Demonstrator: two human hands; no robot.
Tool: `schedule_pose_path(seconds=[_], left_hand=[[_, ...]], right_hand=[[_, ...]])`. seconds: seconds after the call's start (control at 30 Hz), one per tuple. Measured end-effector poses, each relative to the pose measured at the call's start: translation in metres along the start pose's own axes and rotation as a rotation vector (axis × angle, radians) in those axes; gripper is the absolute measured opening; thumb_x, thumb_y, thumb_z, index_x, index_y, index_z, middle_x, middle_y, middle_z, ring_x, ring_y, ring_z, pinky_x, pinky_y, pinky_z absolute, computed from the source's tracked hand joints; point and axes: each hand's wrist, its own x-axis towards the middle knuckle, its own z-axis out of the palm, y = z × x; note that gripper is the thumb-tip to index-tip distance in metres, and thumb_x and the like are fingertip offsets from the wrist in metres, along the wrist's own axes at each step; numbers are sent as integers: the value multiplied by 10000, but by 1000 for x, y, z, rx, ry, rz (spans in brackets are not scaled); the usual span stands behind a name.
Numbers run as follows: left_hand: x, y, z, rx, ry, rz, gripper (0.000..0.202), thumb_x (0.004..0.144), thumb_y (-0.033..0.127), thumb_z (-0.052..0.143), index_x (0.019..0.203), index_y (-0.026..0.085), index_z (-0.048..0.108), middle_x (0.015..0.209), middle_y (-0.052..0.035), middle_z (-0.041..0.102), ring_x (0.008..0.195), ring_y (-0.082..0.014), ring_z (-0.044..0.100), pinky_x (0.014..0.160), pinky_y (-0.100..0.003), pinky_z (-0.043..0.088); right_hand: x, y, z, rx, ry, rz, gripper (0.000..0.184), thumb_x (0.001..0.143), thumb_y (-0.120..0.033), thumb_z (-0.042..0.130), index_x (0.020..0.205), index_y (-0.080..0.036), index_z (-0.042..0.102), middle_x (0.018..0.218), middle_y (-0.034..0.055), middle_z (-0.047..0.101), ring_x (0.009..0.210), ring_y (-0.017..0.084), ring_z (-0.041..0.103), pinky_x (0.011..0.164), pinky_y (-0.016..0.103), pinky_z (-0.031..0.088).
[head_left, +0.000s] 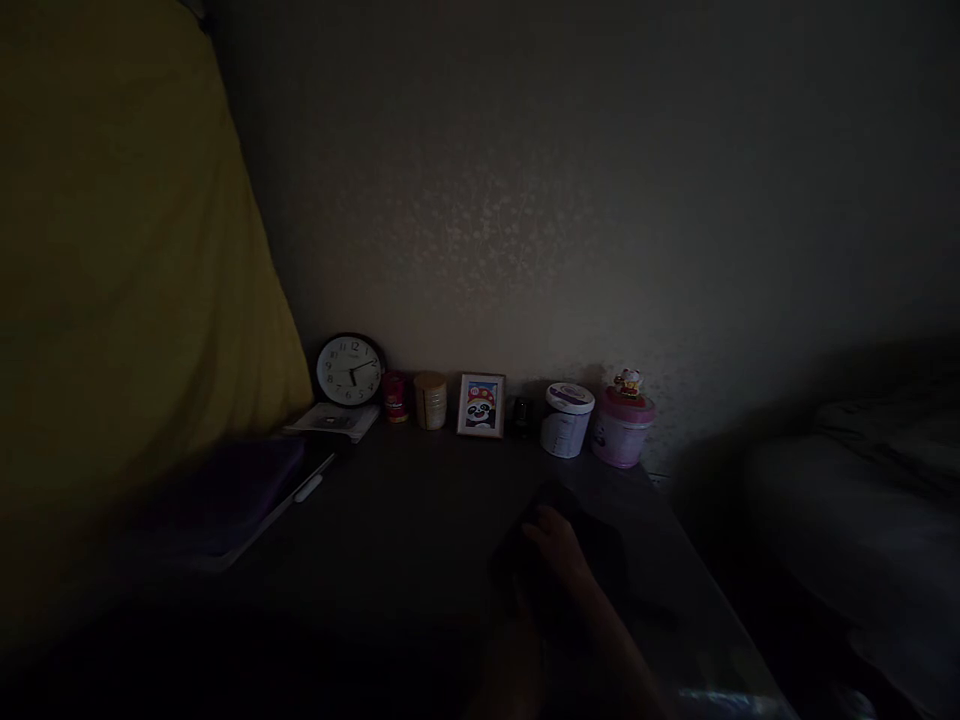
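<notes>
The light is very low. My right hand is over the front right part of the dark table, its fingers closed on a dark, soft-looking item whose kind I cannot make out. That item spreads out around the hand and blends into the tabletop. Close by, lower and to the left, my left hand shows only as a dim shape against the same dark item. Its fingers are lost in shadow.
Along the wall stand a round clock, a red package, a tan round container, a panda picture frame, a white tub and a pink tub topped by a figurine. A purple item lies left, beside a yellow curtain.
</notes>
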Motion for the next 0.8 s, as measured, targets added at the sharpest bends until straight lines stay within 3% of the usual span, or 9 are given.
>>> schedule_pose_path(seconds=[0.27,0.5,0.63,0.73,0.8], left_hand=[[2,-4,5,-2,26,40,408,823,387,488,1157,154,463,1139,-80,527,962,-167,546,822,-382,460],[-10,-19,4,5,96,97,427,825,384,481,1200,185,436,1226,-79,480,1065,-199,500,892,-436,414],[-7,-17,1,4,130,185,485,827,317,441,1297,230,360,1367,-88,356,1239,-260,342,1020,-433,292],[6,-11,10,-8,171,293,497,864,239,320,1357,251,251,1423,-56,270,1286,-235,264,1061,-411,232],[14,-8,21,-4,154,267,452,888,191,248,1332,244,308,1368,-54,369,1238,-189,348,1029,-365,297]], right_hand=[[7,6,11,-398,-155,-69,294,736,-269,551,992,-129,585,883,91,663,856,210,617,723,274,441],[2,-7,8,-512,-249,-85,257,772,-279,513,988,-165,593,920,72,668,854,183,614,672,234,403],[1,-13,8,-514,-353,-143,248,806,-290,456,962,-195,623,976,49,663,879,170,610,684,225,396],[2,-14,8,-549,-418,-194,262,826,-284,424,944,-193,640,990,55,660,896,173,604,705,229,397],[2,-15,7,-561,-434,-213,268,829,-290,424,935,-185,646,984,65,661,896,181,603,713,237,400]])
